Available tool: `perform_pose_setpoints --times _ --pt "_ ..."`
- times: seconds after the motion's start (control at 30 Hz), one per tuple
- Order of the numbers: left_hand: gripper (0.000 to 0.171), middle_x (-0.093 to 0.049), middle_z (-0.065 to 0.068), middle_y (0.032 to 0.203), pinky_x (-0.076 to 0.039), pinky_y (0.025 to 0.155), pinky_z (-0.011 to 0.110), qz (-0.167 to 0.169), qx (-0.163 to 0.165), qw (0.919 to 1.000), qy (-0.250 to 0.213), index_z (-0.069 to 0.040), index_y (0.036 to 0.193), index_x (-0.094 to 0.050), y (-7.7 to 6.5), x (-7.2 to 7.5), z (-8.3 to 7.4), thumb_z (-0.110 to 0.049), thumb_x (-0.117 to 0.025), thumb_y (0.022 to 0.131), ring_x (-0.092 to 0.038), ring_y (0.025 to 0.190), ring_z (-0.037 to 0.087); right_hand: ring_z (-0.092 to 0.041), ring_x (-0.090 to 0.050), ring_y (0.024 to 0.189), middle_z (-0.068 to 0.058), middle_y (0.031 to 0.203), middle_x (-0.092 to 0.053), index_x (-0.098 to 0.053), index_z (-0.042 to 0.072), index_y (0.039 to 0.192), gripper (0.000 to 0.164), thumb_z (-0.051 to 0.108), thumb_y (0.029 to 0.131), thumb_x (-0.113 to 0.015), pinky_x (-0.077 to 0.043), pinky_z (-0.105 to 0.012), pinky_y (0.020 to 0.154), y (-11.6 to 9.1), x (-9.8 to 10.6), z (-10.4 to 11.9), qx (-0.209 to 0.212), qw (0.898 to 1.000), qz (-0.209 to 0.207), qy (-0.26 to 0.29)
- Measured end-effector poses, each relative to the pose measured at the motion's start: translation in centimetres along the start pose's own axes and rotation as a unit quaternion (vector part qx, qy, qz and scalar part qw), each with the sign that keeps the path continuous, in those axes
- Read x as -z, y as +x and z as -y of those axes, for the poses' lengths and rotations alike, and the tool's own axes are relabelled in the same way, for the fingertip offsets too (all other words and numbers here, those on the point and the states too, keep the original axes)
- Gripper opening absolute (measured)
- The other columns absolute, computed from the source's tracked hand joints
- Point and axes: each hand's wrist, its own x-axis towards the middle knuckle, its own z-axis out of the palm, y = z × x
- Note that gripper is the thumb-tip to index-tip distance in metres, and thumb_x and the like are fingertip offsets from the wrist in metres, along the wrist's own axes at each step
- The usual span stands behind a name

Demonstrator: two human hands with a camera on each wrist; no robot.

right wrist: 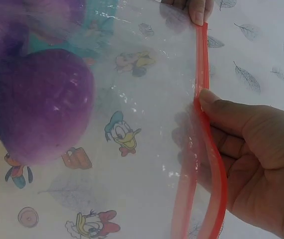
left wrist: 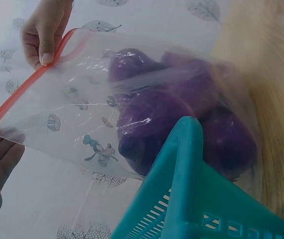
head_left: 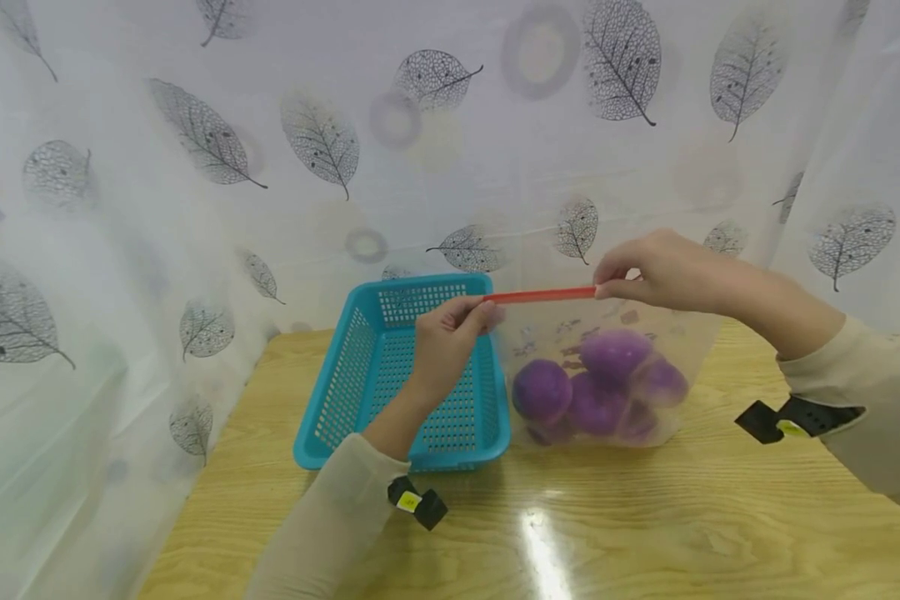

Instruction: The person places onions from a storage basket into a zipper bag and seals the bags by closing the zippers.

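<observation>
A clear zip bag [head_left: 551, 333] printed with cartoon figures stands on the table, with several round purple fruits or balls [head_left: 542, 390] inside; their kind is unclear. Its red zip strip [head_left: 540, 295] runs along the top edge. My left hand [head_left: 450, 337] pinches the left end of that strip. Farther right along it, my right hand [head_left: 663, 271] pinches the strip between thumb and fingers. In the right wrist view, the strip [right wrist: 219, 174] parts into two bands below my right thumb, while above the thumb the bands lie together.
Left of the bag, partly behind my left forearm, is a blue plastic basket [head_left: 317, 421] with slotted walls. Both stand on a wooden table [head_left: 615, 517]. A white curtain with leaf prints [head_left: 457, 192] hangs behind and at the left. Each wrist wears a black strap.
</observation>
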Motion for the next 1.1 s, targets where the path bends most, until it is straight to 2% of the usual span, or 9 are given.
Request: perform_pose_setpoints --times 0.47,0.73,0.93,1.1 --pt "0.018 -0.071 0.020 0.087 -0.058 0.069 0.028 -0.006 -0.008 1.0000 0.000 0.007 0.097 -0.069 -0.1 0.3 0.4 -0.009 -0.062 0.091 -0.069 0.077 0.027 -0.015 -0.065 0.078 0.005 0.086 -0.070 -0.071 0.014 0.090 0.007 0.013 0.083 -0.071 -0.051 -0.034 0.071 -1.8 0.8 -2.0 -0.010 1.000 0.000 -0.025" --pt "0.018 -0.070 0.021 0.086 -0.058 0.068 0.028 -0.008 -0.023 0.9997 0.002 0.009 0.097 -0.068 -0.1 0.3 0.6 -0.007 -0.061 0.091 -0.069 0.076 0.030 -0.020 -0.066 0.082 0.002 0.091 -0.071 -0.072 0.013 0.093 0.010 0.013 0.083 -0.072 -0.052 -0.038 0.073 -2.9 1.0 -3.0 -0.034 0.998 -0.007 -0.044" --pt "0.018 -0.070 0.022 0.088 -0.058 0.068 0.027 -0.013 -0.005 0.9999 -0.005 0.009 0.098 -0.068 -0.1 0.3 0.5 -0.007 -0.062 0.091 -0.069 0.078 0.030 -0.022 -0.066 0.080 0.000 0.092 -0.071 -0.072 0.014 0.092 0.012 0.009 0.081 -0.073 -0.052 -0.035 0.069 -4.1 1.0 -4.6 -0.046 0.997 -0.032 -0.055" --pt "0.019 -0.071 0.021 0.089 -0.058 0.070 0.027 -0.014 0.011 0.9998 -0.008 0.006 0.098 -0.068 -0.1 0.3 0.5 -0.010 -0.062 0.091 -0.069 0.078 0.029 -0.011 -0.061 0.081 0.002 0.091 -0.071 -0.072 0.018 0.091 0.015 0.009 0.080 -0.074 -0.049 -0.031 0.067 -5.2 1.0 -5.7 -0.071 0.994 -0.049 -0.067"
